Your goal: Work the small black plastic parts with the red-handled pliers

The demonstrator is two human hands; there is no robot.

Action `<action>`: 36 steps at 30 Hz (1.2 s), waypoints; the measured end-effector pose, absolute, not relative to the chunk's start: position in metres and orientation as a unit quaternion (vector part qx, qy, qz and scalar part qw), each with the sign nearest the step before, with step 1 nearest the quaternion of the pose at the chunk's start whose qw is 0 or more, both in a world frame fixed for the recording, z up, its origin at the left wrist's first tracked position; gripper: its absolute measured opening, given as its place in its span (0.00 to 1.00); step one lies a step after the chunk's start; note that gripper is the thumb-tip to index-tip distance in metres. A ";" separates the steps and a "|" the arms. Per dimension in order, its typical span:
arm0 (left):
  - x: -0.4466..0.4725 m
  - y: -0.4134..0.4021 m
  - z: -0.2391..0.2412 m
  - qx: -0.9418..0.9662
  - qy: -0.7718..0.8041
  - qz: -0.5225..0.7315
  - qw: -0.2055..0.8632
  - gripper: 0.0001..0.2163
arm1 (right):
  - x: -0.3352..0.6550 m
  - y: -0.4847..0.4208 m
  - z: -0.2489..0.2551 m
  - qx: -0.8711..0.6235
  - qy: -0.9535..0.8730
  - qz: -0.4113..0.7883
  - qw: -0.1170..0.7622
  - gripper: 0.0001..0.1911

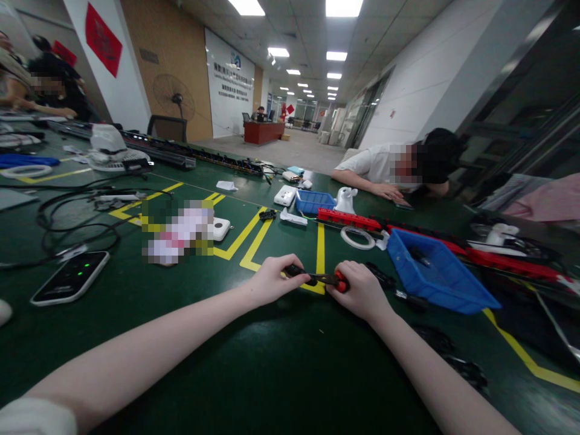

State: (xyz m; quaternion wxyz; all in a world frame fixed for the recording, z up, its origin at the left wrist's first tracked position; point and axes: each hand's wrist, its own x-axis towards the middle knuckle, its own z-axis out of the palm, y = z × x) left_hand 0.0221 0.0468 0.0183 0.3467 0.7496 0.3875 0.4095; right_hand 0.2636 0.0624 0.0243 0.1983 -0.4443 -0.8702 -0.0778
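Observation:
My left hand (269,281) is closed, thumb and fingers pinching a small black part (295,271) above the green table. My right hand (365,291) is wrapped round the red handles of a pair of pliers (341,281). The dark jaws of the pliers point left and reach the black part; whether they bite on it I cannot tell. Both hands meet in front of me, over yellow tape lines (320,248). To the right of my right hand lie black pieces and a blue bin (435,281) with a few dark items inside.
A red strip (348,219) runs along the right side, near a white ring (357,238) and a smaller blue basket (316,202). On the left lie a phone (71,278), black cables (49,211) and a white device (220,229). Another person (385,169) leans on the table across from me.

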 end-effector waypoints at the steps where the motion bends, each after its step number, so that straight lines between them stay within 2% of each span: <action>1: 0.022 0.047 0.018 0.754 0.387 0.403 0.345 0.08 | 0.264 0.063 0.024 -0.445 -0.869 -0.079 0.199 0.08; 12: 0.021 0.044 0.021 0.790 0.333 0.385 0.343 0.05 | 0.266 0.065 0.020 -0.462 -0.853 -0.068 0.232 0.09; 22: 0.020 0.040 0.023 0.812 0.273 0.416 0.305 0.04 | 0.267 0.065 0.020 -0.468 -0.841 -0.063 0.262 0.06; 28: 0.019 0.040 0.020 0.811 0.279 0.430 0.281 0.11 | 0.267 0.065 0.020 -0.477 -0.837 -0.046 0.265 0.06; 32: 0.020 0.042 0.017 0.832 0.313 0.375 0.264 0.17 | 0.267 0.064 0.021 -0.481 -0.836 -0.039 0.263 0.07; 36: 0.021 0.043 0.015 0.867 0.338 0.290 0.225 0.15 | 0.267 0.064 0.021 -0.477 -0.840 -0.038 0.254 0.06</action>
